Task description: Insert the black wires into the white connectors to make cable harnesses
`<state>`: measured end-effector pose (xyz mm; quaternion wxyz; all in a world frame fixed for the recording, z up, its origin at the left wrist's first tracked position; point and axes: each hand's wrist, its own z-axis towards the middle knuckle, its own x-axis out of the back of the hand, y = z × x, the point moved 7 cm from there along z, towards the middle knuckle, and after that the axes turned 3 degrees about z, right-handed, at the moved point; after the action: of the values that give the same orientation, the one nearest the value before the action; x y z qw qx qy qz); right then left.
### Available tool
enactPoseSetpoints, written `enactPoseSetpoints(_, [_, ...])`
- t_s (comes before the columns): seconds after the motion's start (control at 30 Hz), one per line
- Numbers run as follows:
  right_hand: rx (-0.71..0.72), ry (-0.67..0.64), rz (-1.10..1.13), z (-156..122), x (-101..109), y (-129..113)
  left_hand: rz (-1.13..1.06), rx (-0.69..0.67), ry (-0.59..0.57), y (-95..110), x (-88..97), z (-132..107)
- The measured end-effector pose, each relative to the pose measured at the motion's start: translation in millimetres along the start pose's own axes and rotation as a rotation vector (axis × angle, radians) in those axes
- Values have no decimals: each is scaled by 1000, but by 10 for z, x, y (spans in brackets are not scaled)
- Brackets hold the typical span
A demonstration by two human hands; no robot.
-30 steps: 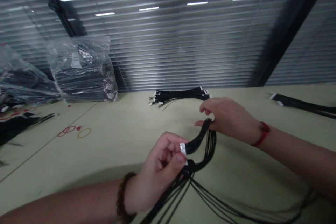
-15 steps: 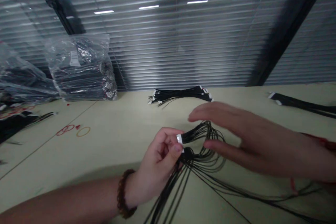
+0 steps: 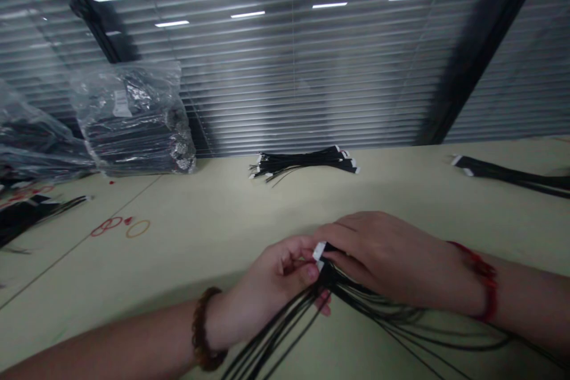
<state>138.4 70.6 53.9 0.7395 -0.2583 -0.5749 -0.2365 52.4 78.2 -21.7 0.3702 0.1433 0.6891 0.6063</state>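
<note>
Between my hands is a wire harness (image 3: 329,278), a bundle of thin black wires with white connectors (image 3: 319,251) at its end. My left hand (image 3: 289,267) pinches the connector end between thumb and fingers. From above and to the right, my right hand (image 3: 374,255) closes over the black wires just beside the connectors. Its fingertips are partly hidden behind the bundle. Loose wires fan out below, some toward the lower left and some toward the lower right under my right wrist.
A stack of black harnesses (image 3: 307,161) lies at the table's back edge, another bundle (image 3: 512,175) at the right. Clear bags of harnesses (image 3: 133,130) stand at the back left. Rubber bands (image 3: 138,228) and dark wires (image 3: 27,214) lie at left. Window blinds rise behind the table (image 3: 214,202).
My right hand has come down and left, from spread open to closed over the wires near the connectors. The wire loop that stood up there is now flattened under it.
</note>
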Motion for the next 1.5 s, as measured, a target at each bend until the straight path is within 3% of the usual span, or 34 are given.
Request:
enactPoseSetpoints(0.2, [-18,-17,20,5,30,-19,-85,22,150,5,61,-31])
enactPoseSetpoints(0.3, [-21,-22,14,-5,39,-29,-98,8,166,14,58,-48])
enactPoseSetpoints(0.6, [-15,-20,-78,-30,-26,-35,85,-4,242,21,165,-23])
enactPoseSetpoints(0.87, [-20,-22,-75,-27,-54,-38,45,41,89,-90,175,-14])
enactPoseSetpoints(1.1, [-32,-39,-30,-38,-47,2,99,58,177,-34,176,1])
enactPoseSetpoints(1.3, [-12,-26,-3,-21,-85,-64,118,39,163,18,160,3])
enactPoseSetpoints(1.4, [-1,80,10,-24,61,-99,140,-14,187,105,184,1])
enactPoseSetpoints(1.5, [-18,236,-83,-127,346,-57,180,-83,309,236,250,-19])
